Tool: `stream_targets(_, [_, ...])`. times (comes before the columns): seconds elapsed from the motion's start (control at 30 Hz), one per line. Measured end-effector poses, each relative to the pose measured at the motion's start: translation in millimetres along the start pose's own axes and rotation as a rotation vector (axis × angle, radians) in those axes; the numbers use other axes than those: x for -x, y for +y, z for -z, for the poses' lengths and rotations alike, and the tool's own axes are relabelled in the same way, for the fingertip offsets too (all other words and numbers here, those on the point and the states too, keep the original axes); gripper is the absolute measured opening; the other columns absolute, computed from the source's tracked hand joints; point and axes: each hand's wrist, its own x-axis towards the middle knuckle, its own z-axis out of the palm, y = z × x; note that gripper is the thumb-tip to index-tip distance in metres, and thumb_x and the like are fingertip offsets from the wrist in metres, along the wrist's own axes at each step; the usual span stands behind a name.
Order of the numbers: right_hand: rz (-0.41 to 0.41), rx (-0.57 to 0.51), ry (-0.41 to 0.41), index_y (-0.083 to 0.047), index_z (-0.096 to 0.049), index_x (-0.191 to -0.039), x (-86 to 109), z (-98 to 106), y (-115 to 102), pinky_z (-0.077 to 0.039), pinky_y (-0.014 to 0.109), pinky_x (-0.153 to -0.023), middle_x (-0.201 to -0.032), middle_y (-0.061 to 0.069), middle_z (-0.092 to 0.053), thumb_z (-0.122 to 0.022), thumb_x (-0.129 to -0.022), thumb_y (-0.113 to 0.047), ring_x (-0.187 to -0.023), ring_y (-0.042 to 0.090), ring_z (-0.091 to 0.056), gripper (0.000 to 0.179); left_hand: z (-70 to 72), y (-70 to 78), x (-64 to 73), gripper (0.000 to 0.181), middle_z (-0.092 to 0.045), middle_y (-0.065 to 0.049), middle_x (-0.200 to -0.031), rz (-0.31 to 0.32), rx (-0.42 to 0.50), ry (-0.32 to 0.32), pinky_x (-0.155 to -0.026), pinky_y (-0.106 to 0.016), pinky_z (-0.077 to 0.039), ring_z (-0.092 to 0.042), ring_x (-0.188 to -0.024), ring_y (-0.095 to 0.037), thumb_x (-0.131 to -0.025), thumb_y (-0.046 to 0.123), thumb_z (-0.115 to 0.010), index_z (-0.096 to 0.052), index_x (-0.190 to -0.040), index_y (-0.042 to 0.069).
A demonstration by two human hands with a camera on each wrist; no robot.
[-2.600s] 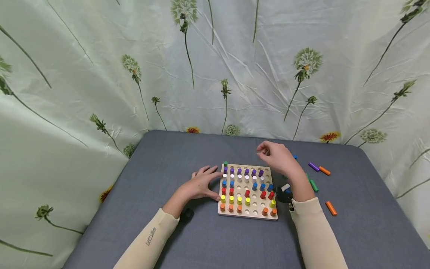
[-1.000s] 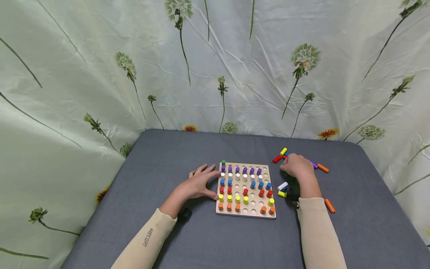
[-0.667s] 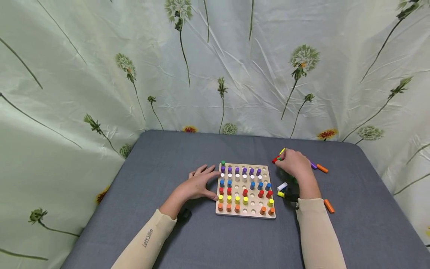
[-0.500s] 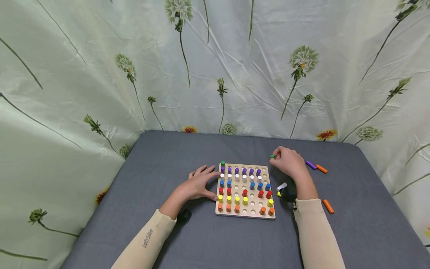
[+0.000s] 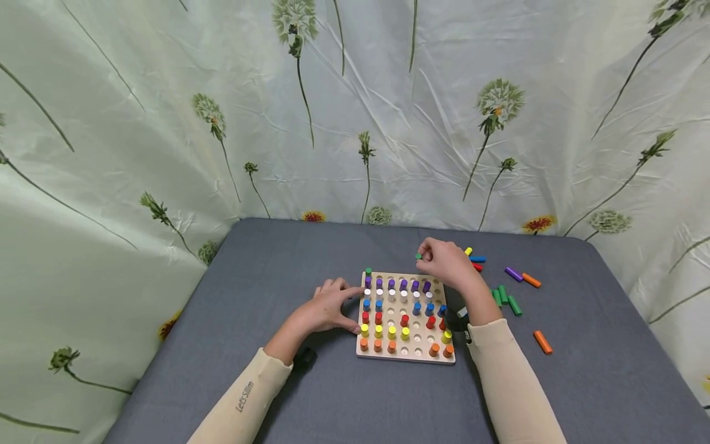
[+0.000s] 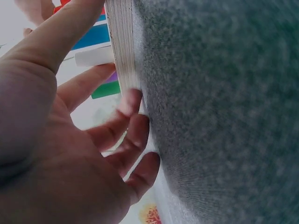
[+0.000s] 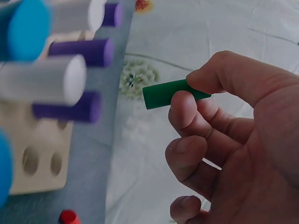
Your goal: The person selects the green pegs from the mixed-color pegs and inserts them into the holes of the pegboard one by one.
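My right hand [image 5: 448,264] pinches a green peg [image 7: 166,93] between thumb and fingers, above the far edge of a wooden pegboard [image 5: 407,356]. One green peg [image 5: 368,271] stands in the board's far left corner. In front of it run rows of purple pegs [image 5: 403,284], white pegs [image 5: 391,295], blue pegs, red pegs, yellow pegs [image 5: 392,332] and orange pegs, with some holes bare. My left hand [image 5: 324,310] touches the board's left edge with thumb and index finger; its other fingers extend loosely beside the edge.
Right of the board lie several loose green pegs [image 5: 514,305], a purple peg [image 5: 513,274], orange pegs [image 5: 543,342], a blue peg [image 5: 478,259], a red peg and a yellow peg. A flowered curtain [image 5: 355,123] hangs behind the grey table [image 5: 299,246].
The right hand reached to the loose pegs, picked up a green peg and carried it left to above the board's far edge. The left hand has stayed at the board's left edge.
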Motion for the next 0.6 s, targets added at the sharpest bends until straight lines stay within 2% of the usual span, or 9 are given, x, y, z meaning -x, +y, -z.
stream_targets(0.17, [0.009, -0.006, -0.031, -0.007, -0.064, -0.109, -6.9, -1.2, -11.5, -0.041, 0.031, -0.063, -0.089, 0.005, -0.065, -0.064, -0.097, -0.017, -0.065, 0.017, -0.053, 0.016, 0.7, -0.7, -2.2, 0.086, -0.064, -0.001, -0.099, -0.016, 0.109, -0.051, -0.083, -0.035, -0.046, -0.053, -0.094, -0.018, -0.082, 0.030, -0.094, -0.053, -0.156, 0.012])
stream_targets(0.3, [0.019, 0.008, -0.052, -0.008, -0.066, -0.111, -11.8, -3.2, -18.4, -0.043, 0.032, -0.064, -0.092, 0.005, -0.066, -0.066, -0.099, -0.019, -0.067, 0.017, -0.055, 0.017, 1.4, -1.4, -2.7, 0.087, -0.065, 0.002, -0.087, -0.039, 0.242, -0.104, -0.070, -0.025, -0.046, -0.056, -0.077, -0.012, -0.084, 0.019, -0.092, -0.048, -0.157, 0.006])
stream_targets(0.43, [0.037, 0.010, -0.064, -0.007, -0.067, -0.112, -16.8, -5.5, -23.6, -0.044, 0.032, -0.067, -0.093, 0.006, -0.068, -0.067, -0.099, -0.019, -0.070, 0.018, -0.056, 0.018, 1.6, -1.5, -2.1, 0.090, -0.070, 0.002, -0.083, -0.053, 0.338, -0.151, -0.070, -0.023, -0.050, -0.061, -0.073, -0.009, -0.087, 0.013, -0.089, -0.038, -0.161, 0.004])
stream_targets(0.6, [0.042, 0.021, -0.090, -0.007, -0.067, -0.114, -22.6, -7.8, -31.5, -0.046, 0.032, -0.069, -0.095, 0.006, -0.068, -0.066, -0.100, -0.020, -0.072, 0.017, -0.057, 0.019, 1.8, -2.1, -2.3, 0.091, -0.071, 0.001, -0.082, -0.041, 0.390, -0.171, -0.072, -0.024, -0.051, -0.063, -0.073, -0.009, -0.088, 0.008, -0.086, -0.034, -0.163, 0.006])
